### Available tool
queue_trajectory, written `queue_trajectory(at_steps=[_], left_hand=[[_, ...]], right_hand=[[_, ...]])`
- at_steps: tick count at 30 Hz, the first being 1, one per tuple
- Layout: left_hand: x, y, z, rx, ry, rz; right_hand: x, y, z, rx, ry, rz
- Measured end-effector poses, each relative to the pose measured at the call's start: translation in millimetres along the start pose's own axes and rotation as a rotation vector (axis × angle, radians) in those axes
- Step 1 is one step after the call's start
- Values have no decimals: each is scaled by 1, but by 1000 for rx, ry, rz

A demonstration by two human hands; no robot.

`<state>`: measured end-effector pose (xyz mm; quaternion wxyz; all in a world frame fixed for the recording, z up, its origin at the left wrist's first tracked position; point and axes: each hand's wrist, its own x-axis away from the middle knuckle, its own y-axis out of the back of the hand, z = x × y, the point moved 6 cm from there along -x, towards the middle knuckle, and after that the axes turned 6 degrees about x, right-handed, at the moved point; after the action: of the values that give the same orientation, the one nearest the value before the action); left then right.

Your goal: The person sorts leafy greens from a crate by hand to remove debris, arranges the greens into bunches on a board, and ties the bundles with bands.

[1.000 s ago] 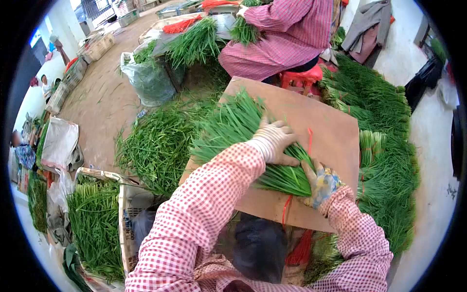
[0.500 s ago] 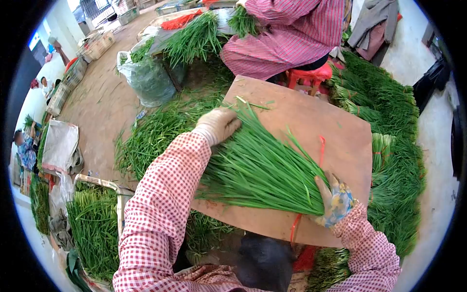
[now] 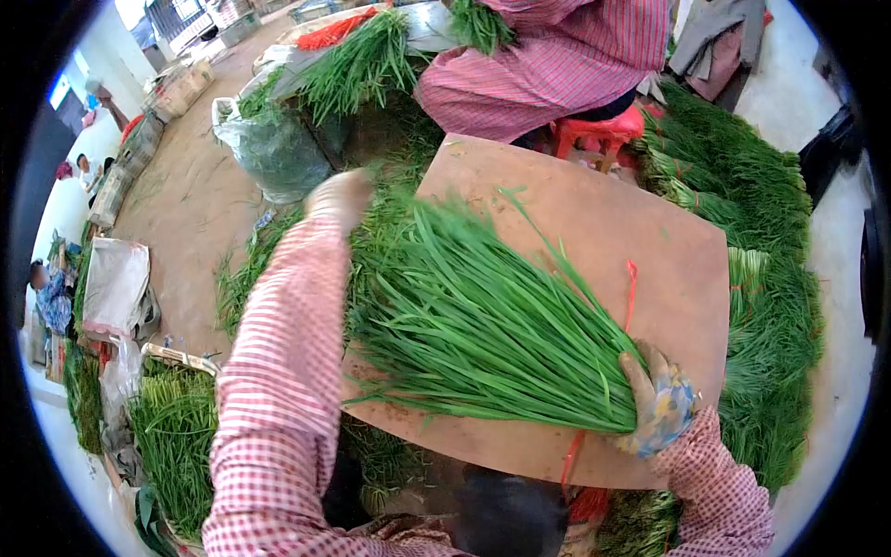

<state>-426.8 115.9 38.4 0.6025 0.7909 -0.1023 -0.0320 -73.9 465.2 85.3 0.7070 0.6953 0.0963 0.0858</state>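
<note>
A loose bunch of garlic chives (image 3: 501, 325) lies fanned across the brown board (image 3: 650, 251), its leaf tips hanging past the left edge. My right hand (image 3: 657, 404), in a glove with a blue and yellow pattern, is wrapped round the stem ends at the right. My left hand (image 3: 340, 197), in a pale glove, is off the board beyond the leaf tips; motion smears its fingers. A red tie (image 3: 631, 295) runs under the bunch, and its other end shows at the board's near edge.
Loose leaves (image 3: 255, 269) cover the floor left of the board. Tied chive bundles (image 3: 770, 343) line the right wall. Ahead, a person in a striped garment (image 3: 557, 79) sits on a red stool (image 3: 603, 130), near a plastic bag (image 3: 274, 153). A crate of chives (image 3: 176, 418) stands left.
My left hand has moved from the top of the leaves out to the left, away from the bunch. The leaf tips have spread leftward. My right hand still grips the stem ends.
</note>
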Motion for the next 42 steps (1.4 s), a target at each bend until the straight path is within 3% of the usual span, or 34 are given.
queue_trajectory(at_steps=[1, 3, 5, 7, 9, 10, 11, 12, 13, 15, 18, 21, 23, 25, 28, 31, 33, 35, 36, 38, 39, 41, 42], left_hand=[[18, 20, 36, -36, 150, -115], [50, 43, 79, -306, 392, -37], [57, 50, 107, -427, 451, -112], [56, 72, 63, -346, 239, 2], [71, 91, -37, -276, 3, -141], [81, 92, -90, -208, -241, -175], [89, 84, -142, 50, -306, -37], [105, 63, -187, 326, -640, -55], [134, 46, -237, 371, -887, 61], [177, 3, -299, 512, -1038, 455], [200, -56, -329, -32, -937, 639], [211, -56, -319, -38, -892, 583], [223, -57, -311, -27, -868, 572], [223, -62, -306, -91, -822, 389], [213, -66, -310, -97, -837, 404], [211, -61, -317, -141, -793, 482], [210, -66, -316, -214, -738, 566], [209, -72, -313, -193, -742, 543], [208, -72, -313, -190, -740, 551], [209, -72, -314, -170, -735, 563], [209, -70, -314, -167, -720, 551], [213, -69, -315, -189, -721, 601], [217, -64, -313, -134, -716, 578]], right_hand=[[-3, 5, 2, -5, 7, -9], [-8, 4, 2, 58, -89, 255], [-13, 2, -6, -17, -93, 265], [-21, 1, -11, -83, -100, 264], [-25, -2, -14, -137, -124, 305], [-27, -3, -16, -167, -98, 264], [-25, -4, -16, -202, -82, 229], [-26, -1, -14, -208, -128, 299], [-29, 2, -11, -208, -174, 357], [-25, 5, -9, -163, -188, 356], [-22, 9, -2, -57, -194, 376], [-12, -5, -6, -22, -192, 392], [-9, -5, -6, -68, -119, 217], [-10, -12, -10, -90, -144, 218], [-9, -13, -16, -110, -203, 234], [-17, -1, -19, -233, -201, 353], [-29, 6, -45, -322, -25, 237], [-49, -2, -72, -901, -271, 553], [-68, -3, -76, -884, -249, 549], [-102, -12, -105, -372, -473, 401], [-112, -13, -97, -365, -455, 397], [-119, -19, -86, -25, -565, 409], [-123, -38, -91, -66, -627, 331]])
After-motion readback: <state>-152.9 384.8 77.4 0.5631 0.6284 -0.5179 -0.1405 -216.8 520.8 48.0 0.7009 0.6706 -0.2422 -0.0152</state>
